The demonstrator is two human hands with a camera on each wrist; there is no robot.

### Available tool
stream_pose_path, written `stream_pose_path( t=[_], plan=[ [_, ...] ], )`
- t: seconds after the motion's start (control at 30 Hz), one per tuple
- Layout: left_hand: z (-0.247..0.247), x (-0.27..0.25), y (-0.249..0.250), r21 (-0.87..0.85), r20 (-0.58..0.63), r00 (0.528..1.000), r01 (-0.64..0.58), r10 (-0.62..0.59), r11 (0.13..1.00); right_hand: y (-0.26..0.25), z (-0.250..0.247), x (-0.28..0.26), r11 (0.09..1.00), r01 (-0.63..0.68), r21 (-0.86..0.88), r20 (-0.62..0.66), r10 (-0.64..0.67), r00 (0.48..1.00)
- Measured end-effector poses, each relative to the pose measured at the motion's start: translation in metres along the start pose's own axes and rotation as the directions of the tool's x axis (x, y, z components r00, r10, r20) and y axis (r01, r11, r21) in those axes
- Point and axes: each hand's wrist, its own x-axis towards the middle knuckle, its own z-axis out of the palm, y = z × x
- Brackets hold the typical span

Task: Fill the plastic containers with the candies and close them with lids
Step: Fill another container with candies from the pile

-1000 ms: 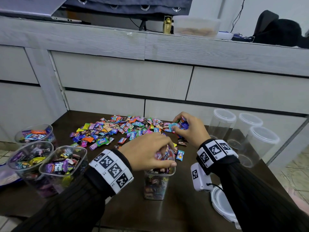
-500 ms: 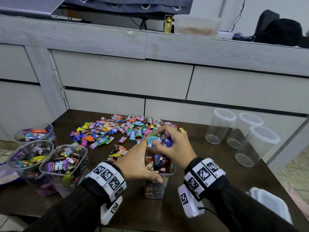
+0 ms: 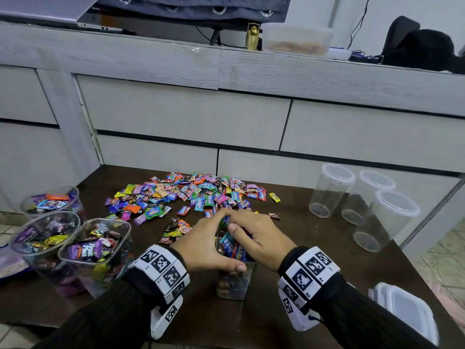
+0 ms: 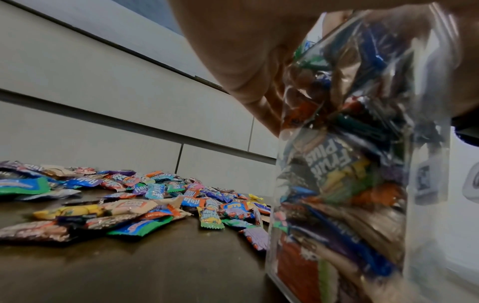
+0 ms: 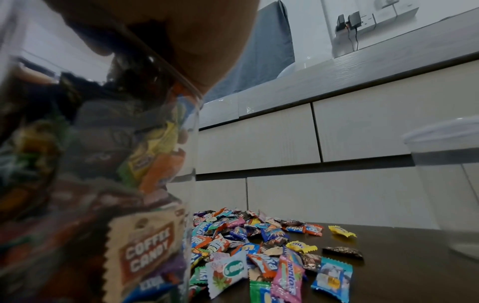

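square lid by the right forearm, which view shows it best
The head view. The square lid lies flat on the table's near right corner, beside the right sleeve, its whole top visible. The left wrist and right wrist views face the candy-filled container and the loose candies; neither shows the lid.

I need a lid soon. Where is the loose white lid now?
In the head view, the loose white lid lies at the table's near right corner, beside the right sleeve.
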Motion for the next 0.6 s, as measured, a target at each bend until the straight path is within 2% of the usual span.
stream_pose_path(
  t=[0.2,0.3,0.43,0.5,0.6],
  plan=[
    [0.0011,-0.0015,-0.0044,0.074,-0.003,1.000,0.013,-0.013,0.997,0.0021,0.0005,-0.0053,0.987,-0.134,0.094,-0.067,0.141,0.988],
    [0.0018,-0.0010,-0.0041,0.027,-0.002,1.000,0.000,0.000,1.000,0.0025,0.0017,-0.0053,0.995,-0.082,0.056,-0.139,0.089,0.986],
    [0.0005,-0.0016,-0.0012,0.025,-0.006,1.000,-0.001,0.001,1.000,0.0015,0.0021,-0.0047,0.998,-0.024,0.051,-0.128,0.030,0.991],
    [-0.0004,-0.0020,-0.0022,0.027,0.002,1.000,0.014,-0.014,1.000,0.0008,0.0000,-0.0029,0.995,-0.018,0.103,-0.165,0.035,0.986],
    [-0.0012,-0.0031,-0.0022,-0.013,0.004,1.000,0.029,-0.029,1.000,0.0028,-0.0072,0.0013,0.929,-0.116,0.353,-0.196,0.194,0.961]
  ],
)
